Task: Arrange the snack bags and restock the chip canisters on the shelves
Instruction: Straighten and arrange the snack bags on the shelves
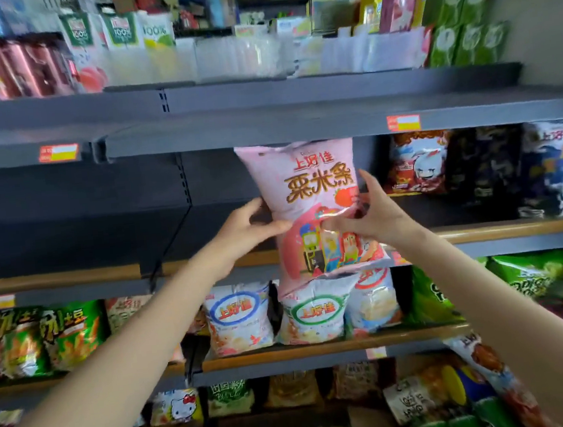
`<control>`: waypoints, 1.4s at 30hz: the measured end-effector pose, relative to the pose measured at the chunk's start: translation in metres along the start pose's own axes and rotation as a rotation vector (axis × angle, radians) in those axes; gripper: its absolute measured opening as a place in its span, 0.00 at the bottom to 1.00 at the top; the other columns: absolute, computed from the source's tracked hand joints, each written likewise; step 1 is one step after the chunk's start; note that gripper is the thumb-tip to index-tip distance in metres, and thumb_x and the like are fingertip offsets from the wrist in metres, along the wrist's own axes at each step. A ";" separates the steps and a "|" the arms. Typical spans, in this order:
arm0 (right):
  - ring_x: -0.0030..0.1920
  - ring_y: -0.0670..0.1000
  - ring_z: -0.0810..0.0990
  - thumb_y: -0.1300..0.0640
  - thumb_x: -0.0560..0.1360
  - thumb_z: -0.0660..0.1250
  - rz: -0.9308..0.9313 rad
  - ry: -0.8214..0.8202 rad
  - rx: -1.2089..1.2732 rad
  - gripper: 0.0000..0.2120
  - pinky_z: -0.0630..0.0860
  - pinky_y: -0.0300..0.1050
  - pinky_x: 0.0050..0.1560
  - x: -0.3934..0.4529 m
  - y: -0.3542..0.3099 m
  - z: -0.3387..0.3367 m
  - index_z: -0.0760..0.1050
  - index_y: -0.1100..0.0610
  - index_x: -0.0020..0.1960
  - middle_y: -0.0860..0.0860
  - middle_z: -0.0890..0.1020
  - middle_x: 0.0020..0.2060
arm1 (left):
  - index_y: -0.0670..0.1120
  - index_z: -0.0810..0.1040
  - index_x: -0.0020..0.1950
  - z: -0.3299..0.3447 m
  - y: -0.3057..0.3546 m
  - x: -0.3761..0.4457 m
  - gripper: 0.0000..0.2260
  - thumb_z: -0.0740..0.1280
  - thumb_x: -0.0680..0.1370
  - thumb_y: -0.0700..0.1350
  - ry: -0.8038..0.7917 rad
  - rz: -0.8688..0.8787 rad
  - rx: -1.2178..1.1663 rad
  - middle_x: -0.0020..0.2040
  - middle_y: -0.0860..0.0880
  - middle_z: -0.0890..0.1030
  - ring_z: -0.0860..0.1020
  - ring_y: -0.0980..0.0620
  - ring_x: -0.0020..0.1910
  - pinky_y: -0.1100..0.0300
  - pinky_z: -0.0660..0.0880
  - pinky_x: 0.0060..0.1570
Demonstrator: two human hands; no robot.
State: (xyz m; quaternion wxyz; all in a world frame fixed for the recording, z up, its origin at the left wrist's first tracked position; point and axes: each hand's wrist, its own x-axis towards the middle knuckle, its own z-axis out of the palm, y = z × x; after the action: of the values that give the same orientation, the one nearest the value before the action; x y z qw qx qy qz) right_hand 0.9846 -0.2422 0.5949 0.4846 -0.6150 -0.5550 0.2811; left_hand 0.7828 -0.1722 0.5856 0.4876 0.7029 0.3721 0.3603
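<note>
A pink snack bag with brown lettering hangs upright in front of the dark middle shelf, its top just under the shelf above. My left hand grips its left edge, thumb across the front. My right hand pinches the bag's right side, fingers on the front. The bag's lower part reaches past the shelf's wooden lip. No chip canisters are plainly visible.
To the right on the same shelf stand a red snack bag and dark blue bags. The shelf below holds white bags and green bags. Drink cartons line the top shelf. More snack bags fill the lower shelves.
</note>
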 end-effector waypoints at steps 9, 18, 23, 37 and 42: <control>0.63 0.54 0.69 0.38 0.58 0.76 -0.167 0.261 -0.225 0.51 0.59 0.36 0.61 0.051 0.058 -0.038 0.55 0.51 0.72 0.47 0.75 0.62 | 0.53 0.57 0.72 0.086 0.015 0.071 0.35 0.73 0.71 0.44 0.138 0.100 0.215 0.57 0.59 0.73 0.73 0.60 0.54 0.67 0.72 0.48; 0.58 0.52 0.76 0.31 0.55 0.73 -0.240 0.175 -0.411 0.50 0.76 0.54 0.55 0.062 0.056 -0.060 0.60 0.54 0.68 0.50 0.75 0.58 | 0.54 0.55 0.72 0.087 0.001 0.077 0.39 0.69 0.66 0.62 0.169 0.188 0.387 0.67 0.54 0.71 0.72 0.57 0.61 0.58 0.74 0.56; 0.50 0.51 0.80 0.22 0.50 0.64 -0.094 0.100 -0.376 0.46 0.77 0.54 0.53 0.049 0.060 -0.072 0.68 0.53 0.57 0.48 0.81 0.49 | 0.58 0.61 0.71 0.092 0.011 0.060 0.37 0.61 0.65 0.70 0.115 0.118 0.419 0.64 0.57 0.73 0.73 0.58 0.60 0.62 0.69 0.55; 0.62 0.59 0.75 0.40 0.64 0.75 0.063 0.187 -0.444 0.45 0.71 0.50 0.60 0.164 0.097 -0.119 0.56 0.58 0.70 0.56 0.75 0.63 | 0.53 0.49 0.77 0.151 0.002 0.206 0.35 0.66 0.77 0.46 0.016 -0.172 0.157 0.73 0.50 0.63 0.72 0.48 0.65 0.53 0.78 0.49; 0.62 0.60 0.73 0.47 0.68 0.74 0.047 0.318 -0.393 0.44 0.71 0.53 0.59 0.191 0.131 -0.102 0.52 0.61 0.72 0.58 0.72 0.65 | 0.57 0.43 0.76 0.170 -0.012 0.226 0.44 0.70 0.72 0.41 0.048 -0.173 0.160 0.73 0.47 0.62 0.69 0.47 0.67 0.47 0.74 0.60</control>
State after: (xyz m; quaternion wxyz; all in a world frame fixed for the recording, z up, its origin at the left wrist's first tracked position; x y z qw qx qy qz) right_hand 1.1720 -0.0780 0.5505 0.4304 -0.7465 -0.5014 0.0788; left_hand 1.0328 -0.0424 0.5612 0.4501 0.6959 0.4706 0.3028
